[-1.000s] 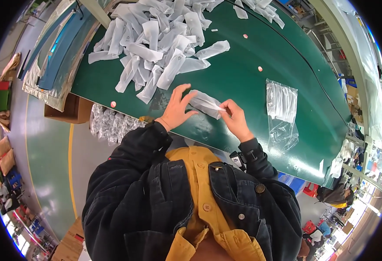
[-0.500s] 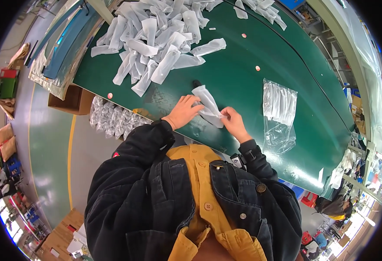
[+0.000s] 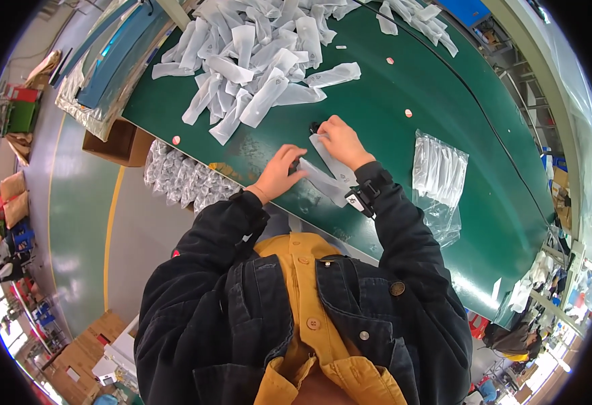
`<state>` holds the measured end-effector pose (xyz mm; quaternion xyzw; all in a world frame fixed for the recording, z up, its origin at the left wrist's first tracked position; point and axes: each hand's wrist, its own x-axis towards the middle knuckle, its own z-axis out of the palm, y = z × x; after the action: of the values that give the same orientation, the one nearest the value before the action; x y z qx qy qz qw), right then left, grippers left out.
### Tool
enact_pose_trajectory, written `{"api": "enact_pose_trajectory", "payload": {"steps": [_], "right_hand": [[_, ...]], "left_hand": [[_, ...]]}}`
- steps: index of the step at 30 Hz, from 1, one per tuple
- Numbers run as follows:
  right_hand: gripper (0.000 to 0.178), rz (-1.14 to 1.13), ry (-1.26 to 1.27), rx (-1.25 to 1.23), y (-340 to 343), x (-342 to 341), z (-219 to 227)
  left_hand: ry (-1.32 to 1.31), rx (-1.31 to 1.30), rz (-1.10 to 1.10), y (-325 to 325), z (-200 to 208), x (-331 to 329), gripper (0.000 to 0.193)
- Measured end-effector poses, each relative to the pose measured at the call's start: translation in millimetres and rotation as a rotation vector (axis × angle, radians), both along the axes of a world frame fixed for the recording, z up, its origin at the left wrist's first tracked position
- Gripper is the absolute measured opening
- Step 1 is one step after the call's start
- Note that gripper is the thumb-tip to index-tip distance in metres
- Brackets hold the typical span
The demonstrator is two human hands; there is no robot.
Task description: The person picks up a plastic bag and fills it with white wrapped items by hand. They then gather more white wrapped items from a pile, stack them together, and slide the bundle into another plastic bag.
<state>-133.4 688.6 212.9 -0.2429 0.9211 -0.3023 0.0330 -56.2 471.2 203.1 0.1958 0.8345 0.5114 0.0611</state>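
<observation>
Two whitish translucent pouches lie side by side on the green table between my hands. My left hand [image 3: 279, 173] is closed on the far end of the nearer pouch [image 3: 324, 185], thumb and fingers around it, and a dark bit shows between them. My right hand [image 3: 343, 142] reaches over the farther pouch [image 3: 334, 160], its fingers bent down at that pouch's far end. A small black piece [image 3: 314, 127] sticks out beside the right fingertips. What the right fingers grip is partly hidden beneath them.
A large heap of whitish pouches [image 3: 262, 61] lies at the far left, with several more [image 3: 420, 23] far right. A clear bag of stacked pouches [image 3: 439, 172] rests right of my hands. Bagged items [image 3: 184, 177] sit beyond the table's near left edge, beside a cardboard box [image 3: 115, 143].
My right hand has moved from the pouch's near end to the far end, beside the black piece. Two pouches now show between my hands. My left hand stays near its place.
</observation>
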Motion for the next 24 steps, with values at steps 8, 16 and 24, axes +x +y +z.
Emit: {"api": "enact_pose_trajectory", "payload": {"steps": [8,16,24], "right_hand": [[0.009,-0.049,0.003,-0.096,1,-1,22],[0.007,-0.137,-0.013,-0.417,14,10,75],[0.012,-0.343,-0.417,-1.139,4,18,90]], "left_hand": [[-0.266,0.361,-0.02,27,-13,-63,0.057],[-0.381,0.679,-0.112,47,22,-63,0.067],[-0.166,0.709,0.106,53,60,-75,0.055]]}}
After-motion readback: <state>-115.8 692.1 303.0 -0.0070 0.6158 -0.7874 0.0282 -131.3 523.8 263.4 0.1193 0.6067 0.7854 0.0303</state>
